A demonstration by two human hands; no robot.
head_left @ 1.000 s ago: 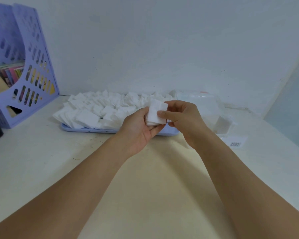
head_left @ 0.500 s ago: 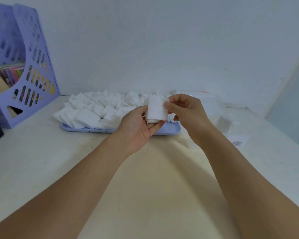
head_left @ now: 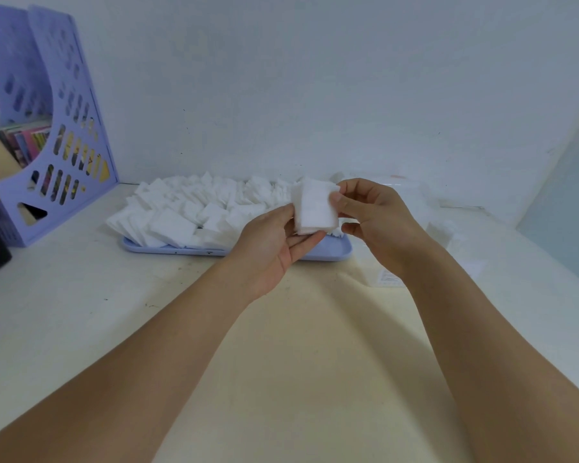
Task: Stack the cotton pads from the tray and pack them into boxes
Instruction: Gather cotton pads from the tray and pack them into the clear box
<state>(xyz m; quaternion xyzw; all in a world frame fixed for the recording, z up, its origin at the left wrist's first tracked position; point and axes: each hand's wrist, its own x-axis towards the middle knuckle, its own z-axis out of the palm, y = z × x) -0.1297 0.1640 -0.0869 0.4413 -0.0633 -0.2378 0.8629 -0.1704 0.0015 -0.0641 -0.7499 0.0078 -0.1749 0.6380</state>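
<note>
A small stack of cotton pads (head_left: 315, 208) stood upright, long axis vertical, clamped in the left hand (head_left: 274, 252); the right hand (head_left: 371, 222) pinched its upper right corner; the heaped tray (head_left: 343, 253) lay just beyond both hands.

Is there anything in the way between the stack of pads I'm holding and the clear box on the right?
Only your right hand sits between the stack of pads and the clear box. Nothing visible on the table blocks the way.
</note>
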